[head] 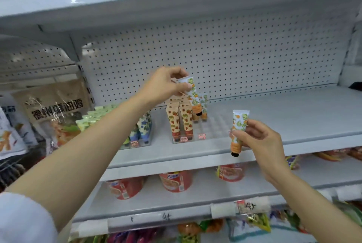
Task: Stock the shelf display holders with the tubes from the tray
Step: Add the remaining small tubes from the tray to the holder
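My left hand (166,86) pinches an orange-and-green patterned tube (193,94) by its flat top, cap down, just above the back of a clear display holder (213,125) on the grey shelf (293,117). My right hand (256,135) holds a second tube of the same pattern (238,125) upright in front of the shelf edge, cap down. The holder's left rows carry strawberry-print tubes (179,121), and a few orange-print tubes (203,107) stand at its back. A second holder with blue and green tubes (141,129) sits to the left. No tray is in view.
A pegboard back wall (215,56) rises behind the shelf, and another shelf (176,2) hangs above. Snack bags (56,109) hang at the left. Red bowl packs (174,182) stand on the lower shelf, with more packets below that.
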Tool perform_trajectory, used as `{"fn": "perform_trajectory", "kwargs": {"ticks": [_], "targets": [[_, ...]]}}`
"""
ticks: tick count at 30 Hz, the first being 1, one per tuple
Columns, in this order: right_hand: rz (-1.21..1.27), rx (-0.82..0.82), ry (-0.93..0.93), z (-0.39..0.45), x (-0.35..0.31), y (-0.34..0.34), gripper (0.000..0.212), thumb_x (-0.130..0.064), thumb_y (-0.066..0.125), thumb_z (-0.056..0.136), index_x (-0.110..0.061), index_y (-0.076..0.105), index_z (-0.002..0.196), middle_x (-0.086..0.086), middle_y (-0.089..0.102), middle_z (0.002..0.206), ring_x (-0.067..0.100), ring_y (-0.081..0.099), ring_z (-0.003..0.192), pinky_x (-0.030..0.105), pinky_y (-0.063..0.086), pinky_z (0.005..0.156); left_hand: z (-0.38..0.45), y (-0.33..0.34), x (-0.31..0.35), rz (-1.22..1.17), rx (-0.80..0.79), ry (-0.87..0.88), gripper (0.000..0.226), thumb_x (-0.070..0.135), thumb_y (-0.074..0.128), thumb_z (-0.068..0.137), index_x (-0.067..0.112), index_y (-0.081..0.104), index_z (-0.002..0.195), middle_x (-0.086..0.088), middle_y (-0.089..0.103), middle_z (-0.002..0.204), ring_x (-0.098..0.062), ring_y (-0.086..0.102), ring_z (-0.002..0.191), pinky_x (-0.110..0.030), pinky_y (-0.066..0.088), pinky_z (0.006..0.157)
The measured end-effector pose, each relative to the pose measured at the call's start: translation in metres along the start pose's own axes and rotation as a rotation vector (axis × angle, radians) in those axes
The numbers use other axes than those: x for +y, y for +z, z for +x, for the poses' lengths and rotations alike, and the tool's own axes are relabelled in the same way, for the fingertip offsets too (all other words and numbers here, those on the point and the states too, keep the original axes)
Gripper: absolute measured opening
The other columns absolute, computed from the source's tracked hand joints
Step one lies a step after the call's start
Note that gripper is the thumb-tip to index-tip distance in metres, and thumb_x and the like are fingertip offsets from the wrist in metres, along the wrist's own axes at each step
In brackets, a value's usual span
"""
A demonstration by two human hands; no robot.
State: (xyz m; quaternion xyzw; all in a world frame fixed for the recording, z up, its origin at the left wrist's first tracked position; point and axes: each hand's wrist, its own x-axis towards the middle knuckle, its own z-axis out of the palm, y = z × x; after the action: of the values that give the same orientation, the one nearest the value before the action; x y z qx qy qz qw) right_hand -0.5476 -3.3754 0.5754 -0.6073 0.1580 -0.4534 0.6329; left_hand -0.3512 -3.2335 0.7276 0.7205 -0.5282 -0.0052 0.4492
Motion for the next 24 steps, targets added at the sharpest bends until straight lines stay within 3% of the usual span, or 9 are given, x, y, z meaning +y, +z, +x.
{"fn": "perform_trajectory", "kwargs": {"ticks": [2,5,9,11,13,15,18,24], "targets": [[0.034,0.026,0.023,0.008,0.006,-0.003,0.032,-0.007,0.075,0.077,-0.007,0.066,0.108,0.016,0.072,0.101,0.032,0.069,0.095,0.042,0.055,0.083,0.024,0.008,-0.006,0.065,-0.001,-0.002,0.019,0.012,0.078,0.081,0.005,0.068,0.096,-0.012,0.071,0.096,-0.011,0.065,0.070,-0.029,0.057,0.071],[0.045,0.033,0.050,0.018,0.013,-0.004,0.032,-0.009,0.075,0.077,-0.008,0.066,0.108,0.014,0.073,0.100,0.033,0.069,0.095,0.042,0.055,0.081,0.053,0.020,-0.015,0.176,0.006,0.007,0.016,0.017,0.082,0.075,0.012,0.073,0.088,0.001,0.071,0.082,-0.008,0.063,0.071,-0.032,0.056,0.072],[0.066,0.038,0.042,0.031,0.014,-0.005,0.030,-0.003,0.073,0.078,-0.005,0.065,0.106,0.019,0.072,0.100,0.032,0.071,0.087,0.030,0.058,0.068,0.079,0.029,-0.025,0.268,-0.076,-0.028,0.013,0.017,0.084,0.073,0.014,0.076,0.084,0.007,0.071,0.075,-0.001,0.064,0.065,-0.021,0.051,0.063],[0.063,0.031,0.029,0.039,0.012,-0.003,0.027,-0.002,0.073,0.078,-0.006,0.066,0.104,0.020,0.071,0.100,0.034,0.070,0.087,0.035,0.058,0.072,0.088,0.030,-0.030,0.325,-0.109,-0.066,0.017,0.017,0.084,0.073,0.011,0.077,0.088,0.007,0.069,0.071,0.006,0.059,0.054,-0.011,0.045,0.054],[0.046,0.014,0.019,0.048,0.008,0.001,0.022,-0.002,0.074,0.077,-0.010,0.067,0.097,0.018,0.071,0.097,0.032,0.069,0.085,0.041,0.058,0.077,0.094,0.032,-0.034,0.363,-0.127,-0.084,0.019,0.018,0.085,0.072,0.012,0.078,0.089,0.009,0.069,0.070,0.009,0.058,0.050,-0.010,0.044,0.054],[0.029,-0.014,0.013,0.058,0.005,0.006,0.020,-0.002,0.074,0.077,-0.015,0.067,0.092,0.012,0.072,0.090,0.025,0.067,0.080,0.039,0.057,0.074,0.097,0.035,-0.037,0.401,-0.136,-0.089,0.020,0.019,0.086,0.071,0.014,0.077,0.089,0.009,0.071,0.075,0.008,0.061,0.059,-0.016,0.049,0.064],[0.018,-0.038,0.005,0.072,0.003,0.013,0.020,-0.004,0.075,0.077,-0.015,0.068,0.093,0.007,0.071,0.086,0.019,0.067,0.077,0.030,0.056,0.066,0.100,0.041,-0.040,0.526,-0.132,-0.088,0.023,0.028,0.087,0.069,0.023,0.078,0.089,0.014,0.070,0.080,-0.005,0.064,0.090,-0.030,0.052,0.082],[0.030,-0.036,0.012,0.081,0.012,0.020,0.021,-0.004,0.075,0.078,-0.011,0.068,0.097,0.015,0.071,0.092,0.025,0.068,0.081,0.035,0.059,0.070,0.100,0.052,-0.045,0.717,-0.152,-0.086,0.024,0.035,0.086,0.069,0.028,0.077,0.089,0.016,0.071,0.088,-0.008,0.063,0.092,-0.029,0.048,0.074]]}}
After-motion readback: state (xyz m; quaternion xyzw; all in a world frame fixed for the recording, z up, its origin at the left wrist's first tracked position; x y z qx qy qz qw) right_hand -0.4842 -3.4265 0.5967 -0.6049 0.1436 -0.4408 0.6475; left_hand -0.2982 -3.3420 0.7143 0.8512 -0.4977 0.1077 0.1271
